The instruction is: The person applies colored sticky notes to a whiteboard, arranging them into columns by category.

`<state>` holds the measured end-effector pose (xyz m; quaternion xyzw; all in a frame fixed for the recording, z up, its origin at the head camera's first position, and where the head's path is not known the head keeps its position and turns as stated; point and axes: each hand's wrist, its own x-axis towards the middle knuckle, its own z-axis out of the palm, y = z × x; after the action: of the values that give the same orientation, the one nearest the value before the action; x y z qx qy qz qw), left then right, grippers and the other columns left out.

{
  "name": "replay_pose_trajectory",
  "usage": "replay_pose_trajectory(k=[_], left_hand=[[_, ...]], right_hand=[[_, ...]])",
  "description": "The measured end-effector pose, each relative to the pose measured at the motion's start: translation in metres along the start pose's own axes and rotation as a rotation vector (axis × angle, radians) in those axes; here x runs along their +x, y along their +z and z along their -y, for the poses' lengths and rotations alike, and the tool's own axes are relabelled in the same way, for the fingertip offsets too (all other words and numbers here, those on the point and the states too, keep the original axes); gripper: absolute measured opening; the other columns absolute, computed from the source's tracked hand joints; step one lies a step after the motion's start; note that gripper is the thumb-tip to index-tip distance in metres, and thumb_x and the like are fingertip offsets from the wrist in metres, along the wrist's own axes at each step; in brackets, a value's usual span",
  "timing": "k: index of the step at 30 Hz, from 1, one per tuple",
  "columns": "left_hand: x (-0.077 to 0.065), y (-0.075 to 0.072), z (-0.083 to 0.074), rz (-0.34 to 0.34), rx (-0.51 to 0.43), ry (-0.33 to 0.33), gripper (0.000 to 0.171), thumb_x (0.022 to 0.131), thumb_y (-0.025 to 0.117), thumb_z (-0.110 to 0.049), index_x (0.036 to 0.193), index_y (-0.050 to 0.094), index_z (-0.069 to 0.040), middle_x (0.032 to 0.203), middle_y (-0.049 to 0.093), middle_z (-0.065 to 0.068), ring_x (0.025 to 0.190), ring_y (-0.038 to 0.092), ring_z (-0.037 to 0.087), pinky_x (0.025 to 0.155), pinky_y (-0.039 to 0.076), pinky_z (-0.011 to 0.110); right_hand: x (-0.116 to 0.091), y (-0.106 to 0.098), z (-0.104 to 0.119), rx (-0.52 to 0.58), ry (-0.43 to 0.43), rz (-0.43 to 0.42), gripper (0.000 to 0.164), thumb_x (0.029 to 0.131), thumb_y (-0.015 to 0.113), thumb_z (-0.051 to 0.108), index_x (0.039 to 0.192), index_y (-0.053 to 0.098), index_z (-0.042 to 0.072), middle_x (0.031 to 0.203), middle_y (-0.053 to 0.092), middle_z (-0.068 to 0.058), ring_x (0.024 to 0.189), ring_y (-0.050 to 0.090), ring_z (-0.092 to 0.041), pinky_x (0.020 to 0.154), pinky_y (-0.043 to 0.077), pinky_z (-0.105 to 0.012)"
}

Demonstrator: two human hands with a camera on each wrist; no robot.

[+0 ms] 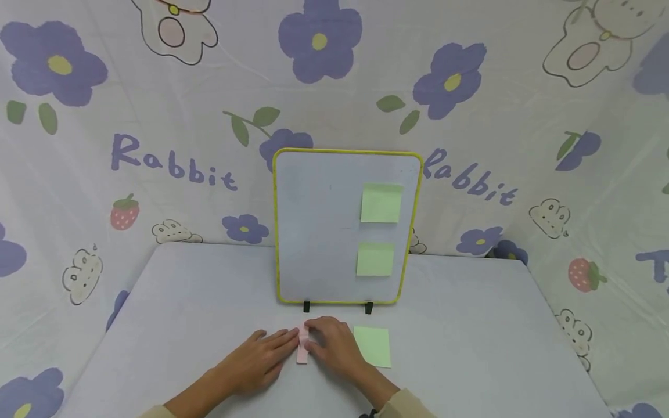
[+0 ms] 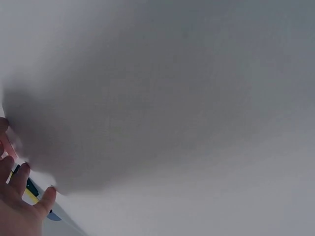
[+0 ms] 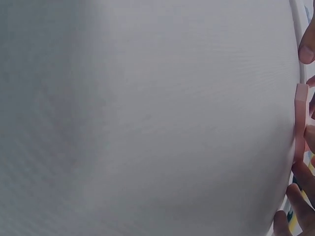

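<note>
A narrow pink paper strip (image 1: 302,355), with some thickness, lies lengthwise on the table between both hands. The straight, outstretched fingers of my left hand (image 1: 257,361) rest with their tips at the strip's left edge. From the other side my right hand (image 1: 334,346) reaches in with bent fingers, its index fingertip at the far end of the strip. Its thumb (image 3: 306,54) stands apart from the strip (image 3: 300,123) in the right wrist view. Beside the right hand lies a pale green sticky note (image 1: 377,346), partly covered by that hand.
Behind the hands a whiteboard (image 1: 319,232) with a yellow frame stands on black feet (image 1: 369,307). Two green sticky notes, an upper one (image 1: 381,203) and a lower one (image 1: 375,259), are stuck on its right side. A patterned cloth (image 1: 345,116) hangs around the white table (image 1: 209,290).
</note>
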<state>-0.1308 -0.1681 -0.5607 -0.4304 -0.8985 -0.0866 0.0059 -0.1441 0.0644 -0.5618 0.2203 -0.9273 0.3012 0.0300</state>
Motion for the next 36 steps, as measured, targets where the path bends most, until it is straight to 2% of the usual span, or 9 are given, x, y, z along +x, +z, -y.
replay_pose_trajectory(k=[5, 9, 16, 19, 22, 28, 33, 36], left_hand=[[0.003, -0.001, 0.0, -0.035, 0.01, 0.002, 0.051, 0.098, 0.057, -0.022, 0.147, 0.05, -0.009, 0.153, 0.045, 0.009, 0.134, 0.051, 0.025, 0.094, 0.047, 0.052], [0.005, -0.003, 0.0, -0.07, 0.011, 0.016, 0.046, 0.096, 0.061, -0.02, 0.14, 0.058, -0.009, 0.148, 0.05, 0.013, 0.129, 0.055, 0.025, 0.089, 0.05, 0.05], [0.007, 0.0, 0.003, -0.15, 0.03, 0.063, 0.043, 0.089, 0.067, -0.018, 0.131, 0.065, -0.009, 0.141, 0.056, 0.016, 0.121, 0.06, 0.025, 0.08, 0.051, 0.046], [0.006, 0.002, 0.003, -0.134, 0.038, 0.054, 0.043, 0.091, 0.065, -0.02, 0.133, 0.064, -0.01, 0.143, 0.054, 0.016, 0.124, 0.058, 0.025, 0.081, 0.051, 0.046], [0.006, -0.002, 0.0, -0.08, 0.024, 0.018, 0.043, 0.094, 0.062, -0.021, 0.136, 0.062, -0.01, 0.147, 0.051, 0.014, 0.128, 0.055, 0.025, 0.087, 0.05, 0.048], [0.008, -0.006, -0.002, 0.014, 0.006, -0.027, 0.046, 0.097, 0.058, -0.023, 0.141, 0.057, -0.011, 0.152, 0.045, 0.013, 0.134, 0.05, 0.025, 0.094, 0.048, 0.05], [0.008, -0.005, -0.001, 0.015, 0.017, -0.025, 0.046, 0.097, 0.059, -0.024, 0.141, 0.058, -0.011, 0.152, 0.045, 0.012, 0.133, 0.05, 0.024, 0.093, 0.048, 0.049], [0.007, -0.003, -0.001, 0.0, 0.013, -0.023, 0.045, 0.097, 0.059, -0.024, 0.14, 0.059, -0.011, 0.152, 0.046, 0.011, 0.132, 0.051, 0.024, 0.091, 0.049, 0.048]], right_hand=[[0.002, -0.002, 0.002, 0.044, -0.004, -0.001, 0.026, 0.089, 0.074, 0.017, 0.115, 0.073, 0.012, 0.1, 0.072, 0.005, 0.099, 0.063, -0.014, 0.085, 0.049, -0.041], [0.005, -0.004, 0.003, 0.096, 0.014, 0.032, 0.018, 0.09, 0.072, 0.014, 0.107, 0.076, 0.013, 0.095, 0.072, 0.007, 0.09, 0.06, -0.007, 0.083, 0.049, -0.037], [0.008, -0.003, 0.004, 0.192, 0.062, 0.051, 0.015, 0.09, 0.072, 0.011, 0.104, 0.076, 0.008, 0.084, 0.068, 0.008, 0.076, 0.055, -0.002, 0.072, 0.049, -0.025], [0.01, -0.001, 0.002, 0.256, 0.086, 0.054, 0.015, 0.089, 0.072, 0.008, 0.103, 0.076, 0.007, 0.08, 0.066, 0.009, 0.072, 0.054, -0.002, 0.068, 0.047, -0.023], [0.012, -0.002, 0.002, 0.334, 0.104, 0.07, 0.015, 0.089, 0.07, 0.004, 0.103, 0.075, 0.005, 0.08, 0.066, 0.008, 0.072, 0.055, -0.002, 0.069, 0.048, -0.022], [0.013, -0.012, 0.004, 0.462, 0.109, 0.123, 0.018, 0.089, 0.066, -0.002, 0.105, 0.074, 0.0, 0.093, 0.072, -0.003, 0.076, 0.06, -0.005, 0.069, 0.05, -0.021], [0.015, -0.016, 0.006, 0.551, 0.134, 0.168, 0.018, 0.09, 0.064, -0.004, 0.106, 0.073, -0.004, 0.101, 0.074, -0.011, 0.077, 0.062, -0.007, 0.067, 0.049, -0.019], [0.015, -0.018, 0.007, 0.584, 0.171, 0.18, 0.018, 0.091, 0.063, -0.004, 0.106, 0.073, -0.004, 0.101, 0.074, -0.011, 0.079, 0.063, -0.008, 0.068, 0.05, -0.019]])
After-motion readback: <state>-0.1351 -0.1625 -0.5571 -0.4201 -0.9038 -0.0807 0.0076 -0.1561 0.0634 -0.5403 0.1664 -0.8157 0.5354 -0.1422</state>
